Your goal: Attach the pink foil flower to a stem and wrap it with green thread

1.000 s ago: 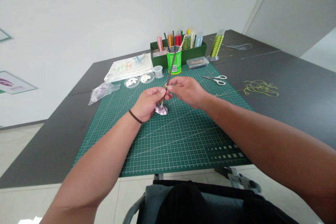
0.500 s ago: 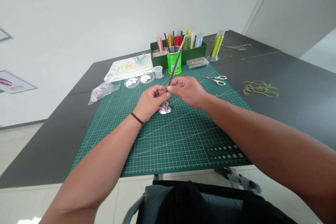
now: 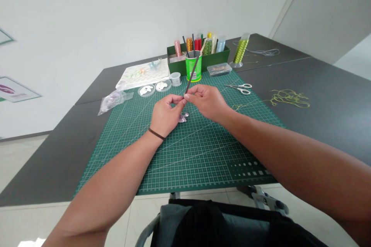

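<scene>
While the left hand (image 3: 165, 114) and right hand (image 3: 205, 101) each pinch the slim dark rod (image 3: 192, 74) at frame centre, lilac petals (image 3: 183, 117) show just below the left fingers, their join to the rod hidden. Rod judged light and stiff, best held low on the shaft, where both grips sit; petals probably thin, slick, easily creased, so better not squeezed.

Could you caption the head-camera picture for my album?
Left hand and right hand hold a dark stick above a green gridded mat.

The stick (image 3: 192, 75) is dark, the petals (image 3: 183, 118) lilac.
</scene>
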A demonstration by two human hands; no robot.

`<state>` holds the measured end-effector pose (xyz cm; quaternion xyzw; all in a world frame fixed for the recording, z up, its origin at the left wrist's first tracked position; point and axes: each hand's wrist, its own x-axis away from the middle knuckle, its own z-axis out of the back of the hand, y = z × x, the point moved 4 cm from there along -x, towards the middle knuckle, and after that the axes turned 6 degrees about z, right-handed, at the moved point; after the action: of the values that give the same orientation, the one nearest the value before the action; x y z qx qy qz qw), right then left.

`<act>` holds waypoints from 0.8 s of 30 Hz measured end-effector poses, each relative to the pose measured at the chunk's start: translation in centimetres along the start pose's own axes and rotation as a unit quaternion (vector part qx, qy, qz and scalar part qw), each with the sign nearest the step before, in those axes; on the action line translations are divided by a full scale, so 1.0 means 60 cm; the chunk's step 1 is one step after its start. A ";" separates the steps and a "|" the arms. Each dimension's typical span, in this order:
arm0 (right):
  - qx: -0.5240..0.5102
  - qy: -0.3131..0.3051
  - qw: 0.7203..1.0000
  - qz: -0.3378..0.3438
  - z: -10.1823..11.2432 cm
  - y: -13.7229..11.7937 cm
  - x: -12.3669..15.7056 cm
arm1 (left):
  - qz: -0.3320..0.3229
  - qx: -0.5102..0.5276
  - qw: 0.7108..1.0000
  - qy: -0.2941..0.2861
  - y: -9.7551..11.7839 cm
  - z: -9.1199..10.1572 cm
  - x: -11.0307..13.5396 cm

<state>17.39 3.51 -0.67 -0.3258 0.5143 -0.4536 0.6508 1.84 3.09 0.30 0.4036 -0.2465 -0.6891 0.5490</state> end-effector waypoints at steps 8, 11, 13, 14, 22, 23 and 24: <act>-0.063 -0.014 0.997 0.043 -0.001 0.012 -0.002 | 0.011 0.032 0.999 -0.009 -0.003 -0.002 -0.004; -0.084 -0.013 0.995 0.044 -0.003 0.015 -0.002 | 0.009 0.047 0.999 -0.013 -0.003 -0.002 -0.004; -0.094 -0.012 0.994 0.049 -0.004 0.013 -0.002 | 0.010 0.055 0.998 -0.018 -0.004 -0.002 -0.004; -0.098 -0.013 0.994 0.053 -0.003 0.012 -0.002 | 0.010 0.059 0.998 -0.020 -0.004 -0.002 -0.004; -0.129 -0.024 0.990 0.049 -0.004 0.008 -0.002 | 0.019 0.119 0.991 -0.051 -0.016 -0.011 -0.004; -0.137 -0.026 0.989 0.049 -0.005 0.009 -0.002 | 0.021 0.128 0.990 -0.055 -0.017 -0.012 -0.005; -0.145 -0.029 0.988 0.049 -0.006 0.009 -0.002 | 0.022 0.138 0.988 -0.060 -0.019 -0.014 -0.005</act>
<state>17.18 3.83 -1.20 -0.4037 0.5710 -0.3325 0.6327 1.93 3.76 -0.96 0.4282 -0.3808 -0.6592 0.4869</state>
